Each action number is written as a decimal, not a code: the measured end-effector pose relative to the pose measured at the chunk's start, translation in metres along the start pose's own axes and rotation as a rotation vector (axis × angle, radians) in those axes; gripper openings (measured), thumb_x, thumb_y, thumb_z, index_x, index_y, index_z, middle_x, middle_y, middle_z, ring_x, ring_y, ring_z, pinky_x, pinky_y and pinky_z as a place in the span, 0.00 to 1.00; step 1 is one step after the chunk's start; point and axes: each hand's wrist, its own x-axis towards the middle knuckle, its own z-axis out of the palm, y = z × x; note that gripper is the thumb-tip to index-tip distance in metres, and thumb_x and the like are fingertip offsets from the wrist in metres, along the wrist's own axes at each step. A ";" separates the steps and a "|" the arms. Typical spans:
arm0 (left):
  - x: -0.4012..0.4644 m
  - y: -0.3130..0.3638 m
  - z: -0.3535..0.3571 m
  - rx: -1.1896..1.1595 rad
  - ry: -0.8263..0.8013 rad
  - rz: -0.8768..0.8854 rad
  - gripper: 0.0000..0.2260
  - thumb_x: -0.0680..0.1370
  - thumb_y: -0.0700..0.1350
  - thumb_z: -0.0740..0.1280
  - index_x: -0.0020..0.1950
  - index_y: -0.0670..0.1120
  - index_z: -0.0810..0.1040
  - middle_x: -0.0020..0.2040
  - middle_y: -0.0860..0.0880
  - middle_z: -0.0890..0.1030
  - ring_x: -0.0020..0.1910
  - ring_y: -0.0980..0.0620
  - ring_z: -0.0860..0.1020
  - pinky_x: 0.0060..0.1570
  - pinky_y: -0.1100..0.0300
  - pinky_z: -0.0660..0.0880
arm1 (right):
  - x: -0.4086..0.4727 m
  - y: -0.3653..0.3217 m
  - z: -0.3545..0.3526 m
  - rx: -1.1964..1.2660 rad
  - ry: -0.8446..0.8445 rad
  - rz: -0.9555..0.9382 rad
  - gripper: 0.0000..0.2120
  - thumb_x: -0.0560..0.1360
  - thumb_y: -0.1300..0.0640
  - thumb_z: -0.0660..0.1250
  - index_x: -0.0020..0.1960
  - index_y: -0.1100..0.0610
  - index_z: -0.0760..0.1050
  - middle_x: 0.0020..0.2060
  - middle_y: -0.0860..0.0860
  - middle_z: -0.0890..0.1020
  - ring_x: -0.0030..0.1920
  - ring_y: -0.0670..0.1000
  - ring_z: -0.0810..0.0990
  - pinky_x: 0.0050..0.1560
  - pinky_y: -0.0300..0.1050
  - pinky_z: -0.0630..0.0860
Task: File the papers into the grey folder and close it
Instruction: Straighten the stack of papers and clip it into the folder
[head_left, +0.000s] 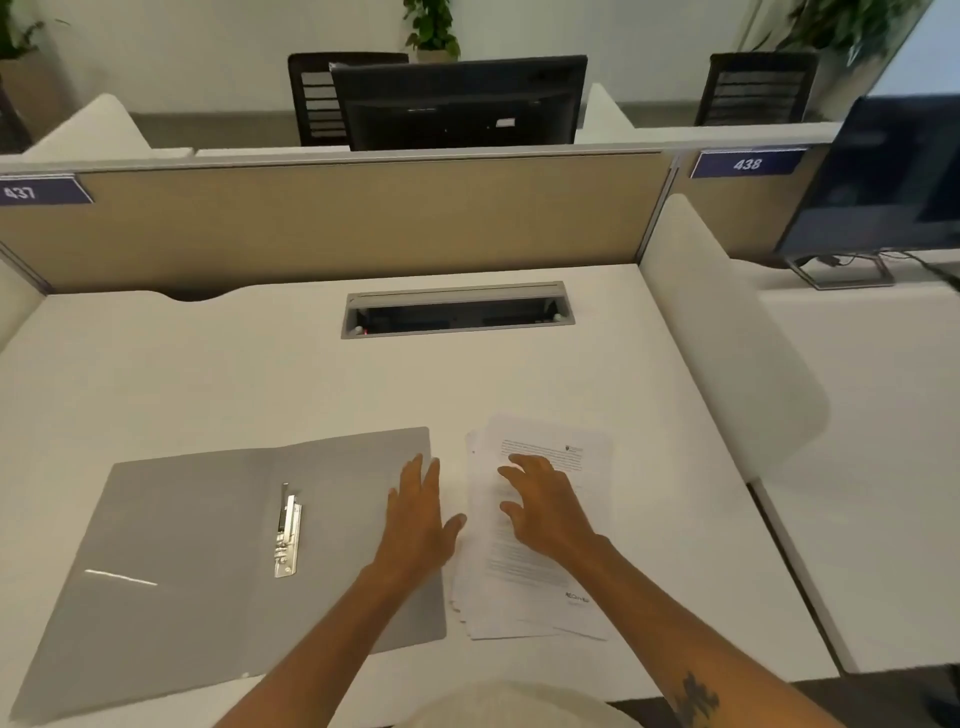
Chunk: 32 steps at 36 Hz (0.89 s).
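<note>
- The grey folder (208, 561) lies open and flat near the front edge of the desk (260, 374), toward its left side, both covers spread wide.
- Its metal clip (288, 535) sits along the spine fold, in the middle of the open folder.
- The papers (540, 587) rest as a loose, slightly fanned stack just beside the folder's right edge (top sheet printed, its text too small to read).
- The left hand (421, 519) lies palm down on the right edge of the folder's right cover, fingers extended, holding nothing.
- The right hand (545, 504) is over the upper half of the stack, fingers spread and curled, fingertips at the top sheet, with nothing gripped.
- A cable tray (457, 310) is set into the desk near its back edge.
</note>
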 end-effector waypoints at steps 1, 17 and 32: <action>0.005 0.004 0.001 0.025 -0.009 0.000 0.42 0.80 0.59 0.68 0.85 0.46 0.49 0.86 0.45 0.46 0.85 0.42 0.45 0.81 0.39 0.47 | -0.001 0.005 -0.001 -0.009 -0.004 0.003 0.26 0.80 0.50 0.70 0.76 0.52 0.71 0.79 0.51 0.67 0.80 0.55 0.61 0.78 0.52 0.58; 0.070 0.057 0.005 0.179 -0.066 -0.063 0.38 0.81 0.57 0.67 0.84 0.44 0.53 0.81 0.43 0.64 0.78 0.41 0.65 0.73 0.41 0.66 | -0.025 0.062 0.001 -0.015 -0.097 0.095 0.34 0.77 0.49 0.73 0.79 0.52 0.65 0.82 0.52 0.60 0.81 0.54 0.56 0.79 0.52 0.56; 0.106 0.070 0.009 -0.034 -0.043 -0.173 0.42 0.78 0.55 0.72 0.84 0.44 0.53 0.78 0.43 0.69 0.79 0.38 0.65 0.75 0.37 0.65 | -0.024 0.063 -0.001 -0.021 -0.099 0.088 0.33 0.77 0.51 0.73 0.79 0.54 0.66 0.81 0.51 0.60 0.80 0.54 0.58 0.79 0.52 0.60</action>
